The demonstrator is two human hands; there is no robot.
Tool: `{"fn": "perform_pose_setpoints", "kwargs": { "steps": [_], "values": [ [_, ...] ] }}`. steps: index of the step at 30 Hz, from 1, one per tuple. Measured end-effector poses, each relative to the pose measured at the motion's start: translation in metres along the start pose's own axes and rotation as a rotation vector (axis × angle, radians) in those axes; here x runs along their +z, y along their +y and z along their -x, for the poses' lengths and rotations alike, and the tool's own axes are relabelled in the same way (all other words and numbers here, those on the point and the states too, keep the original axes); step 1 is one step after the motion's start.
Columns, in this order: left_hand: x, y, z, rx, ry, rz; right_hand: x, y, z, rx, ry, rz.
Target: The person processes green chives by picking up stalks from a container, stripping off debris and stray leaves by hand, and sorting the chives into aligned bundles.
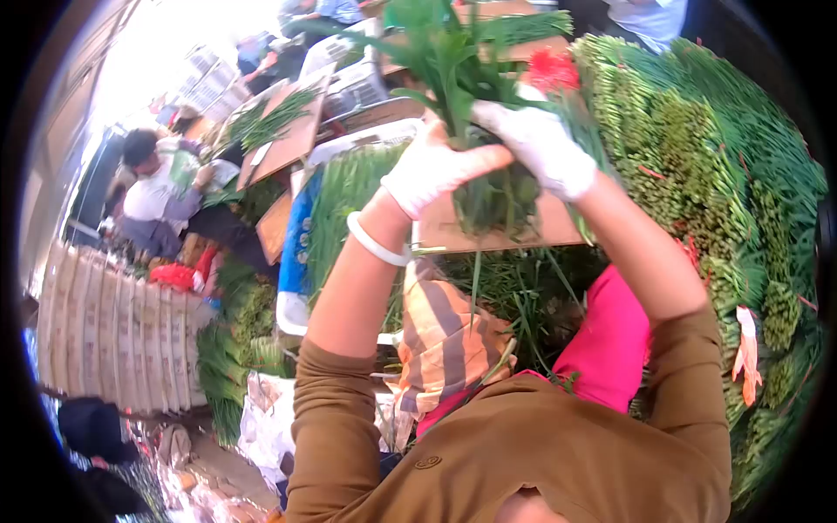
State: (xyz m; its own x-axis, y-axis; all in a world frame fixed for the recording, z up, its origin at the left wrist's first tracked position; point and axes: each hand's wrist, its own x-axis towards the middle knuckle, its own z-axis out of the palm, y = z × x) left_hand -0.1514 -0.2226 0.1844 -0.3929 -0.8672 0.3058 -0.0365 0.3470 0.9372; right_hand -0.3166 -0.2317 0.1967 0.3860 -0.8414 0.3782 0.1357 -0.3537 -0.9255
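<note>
Both my hands wear white gloves and are raised at the top centre, around a bunch of long green leafy stems. My left hand is wrapped round the lower part of the bunch, thumb pointing right. On the bunch's right side, my right hand is closed against it, its fingertips partly hidden by leaves. Below the hands lies a brown board, with stem ends and leaves hanging over it. A red tie bundle is just behind my right hand.
Stacked green bundles rise at the right. A white crate of green stems stands left of the board. Loose stems lie beneath the board, by a striped cloth. A person sits at the left near another board.
</note>
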Motion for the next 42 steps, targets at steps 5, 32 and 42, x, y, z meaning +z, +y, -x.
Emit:
{"fn": "perform_pose_setpoints", "kwargs": {
  "steps": [5, 32, 42],
  "values": [
    [0.029, 0.043, 0.047, 0.125, 0.147, 0.350, 0.015, -0.036, 0.023, -0.237, -0.141, 0.332],
    [-0.056, -0.164, 0.370, -0.373, 1.442, 1.046, 0.027, 0.132, 0.255, 1.084, -0.491, -0.270],
    [-0.059, -0.195, 0.402, -0.409, 1.393, 1.074, -0.036, 0.095, 0.251, 0.864, -0.101, -0.469]
  ]
}}
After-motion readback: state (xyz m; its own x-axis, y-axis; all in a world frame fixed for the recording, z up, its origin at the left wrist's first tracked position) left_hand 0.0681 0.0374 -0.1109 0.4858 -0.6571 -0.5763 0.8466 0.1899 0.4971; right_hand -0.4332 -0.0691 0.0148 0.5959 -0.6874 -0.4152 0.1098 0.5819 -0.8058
